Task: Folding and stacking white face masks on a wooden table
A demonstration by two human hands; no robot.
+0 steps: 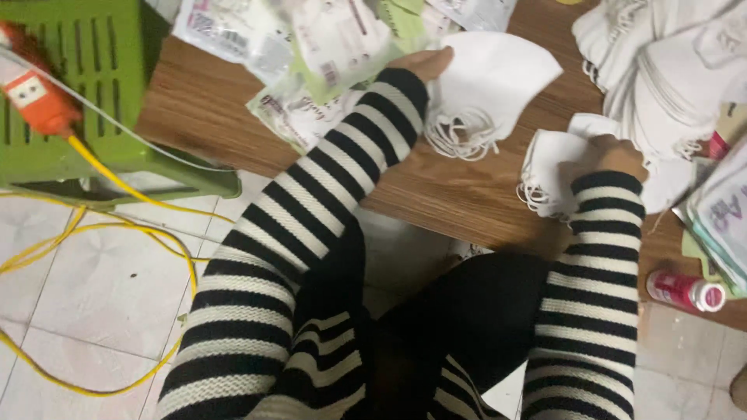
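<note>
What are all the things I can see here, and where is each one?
folded face mask: one, white, in the left hand, above the table
face masks: a few, white, under the right hand
mask pile: many, white, top right
sealed packets: several, clear and pale green, top centre
table: one, brown wood
stool: one, green plastic, top left
cable: yellow, looped on tiled floor
small bottle: one, red and white, table's right edge
left hand: striped sleeve
right hand: striped sleeve
</note>
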